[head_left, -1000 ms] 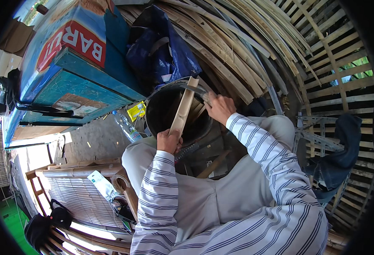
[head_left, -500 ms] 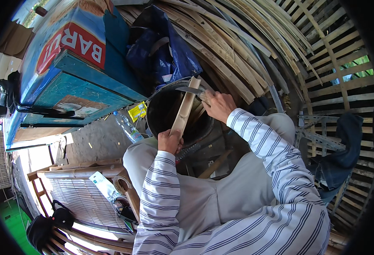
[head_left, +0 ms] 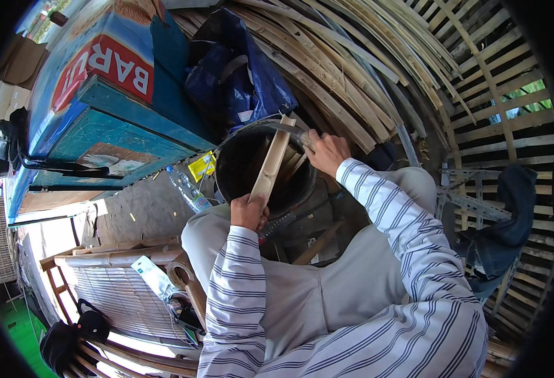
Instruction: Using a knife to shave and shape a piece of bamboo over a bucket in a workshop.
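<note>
My left hand [head_left: 248,212] is closed around the lower end of a split bamboo piece [head_left: 270,167], a pale half-channel with a node across it. The piece slants up and away over a dark bucket [head_left: 226,173]. In my right hand [head_left: 328,152] is a knife [head_left: 294,131], gripped by its handle. Its blade lies across the bamboo near the far end; whether the edge bites into it I cannot tell. Inside the bucket, other bamboo strips [head_left: 294,165] show in shadow.
Long bamboo strips [head_left: 333,82] lie stacked beyond the bucket. A blue plastic bag [head_left: 239,82] sits behind it, beside a blue-green box [head_left: 125,135] at left. A plastic bottle [head_left: 188,190] and yellow packet [head_left: 202,166] lie nearby. A slatted wall [head_left: 510,120] bounds the right.
The knife has shifted slightly right along with my right hand. My left hand and the bamboo's lower end have moved a little to the left.
</note>
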A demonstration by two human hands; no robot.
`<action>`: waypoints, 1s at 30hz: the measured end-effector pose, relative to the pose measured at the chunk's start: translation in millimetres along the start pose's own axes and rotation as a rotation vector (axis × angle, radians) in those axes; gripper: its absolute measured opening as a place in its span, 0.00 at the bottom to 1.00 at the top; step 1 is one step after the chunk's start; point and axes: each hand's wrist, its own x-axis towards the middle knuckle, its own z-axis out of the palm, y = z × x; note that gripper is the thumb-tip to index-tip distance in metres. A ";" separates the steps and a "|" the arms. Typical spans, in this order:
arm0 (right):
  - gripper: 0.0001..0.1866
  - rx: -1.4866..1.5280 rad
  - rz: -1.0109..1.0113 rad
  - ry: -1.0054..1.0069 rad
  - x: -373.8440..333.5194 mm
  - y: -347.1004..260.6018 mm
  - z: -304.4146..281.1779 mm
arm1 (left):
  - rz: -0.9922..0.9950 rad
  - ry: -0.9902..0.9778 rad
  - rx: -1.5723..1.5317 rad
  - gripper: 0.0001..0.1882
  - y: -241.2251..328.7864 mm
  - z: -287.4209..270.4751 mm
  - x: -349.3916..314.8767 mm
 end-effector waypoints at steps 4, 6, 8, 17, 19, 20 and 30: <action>0.19 0.022 0.051 -0.031 7.7 0.3 -2.9 | -0.002 0.024 0.058 0.14 1.5 4.9 4.2; 0.24 0.068 -0.075 -0.050 -4.7 -12.1 -9.2 | -0.013 0.025 0.050 0.13 2.1 4.1 -2.6; 0.24 0.041 -0.129 -0.099 -17.0 -15.4 -7.5 | -0.017 0.015 0.047 0.13 5.0 1.4 -4.1; 0.22 0.071 0.032 -0.037 9.9 -8.2 -12.2 | -0.012 0.007 0.016 0.13 3.0 3.0 0.4; 0.22 0.065 -0.033 -0.066 -4.0 -13.6 -10.9 | -0.001 -0.002 0.022 0.13 4.0 1.8 0.5; 0.23 0.065 -0.100 -0.095 -8.0 -15.5 -9.9 | -0.009 -0.006 0.015 0.13 4.2 0.8 0.9; 0.21 0.036 0.260 -0.035 19.7 26.3 0.1 | -0.006 -0.008 0.017 0.13 -3.7 -0.8 1.5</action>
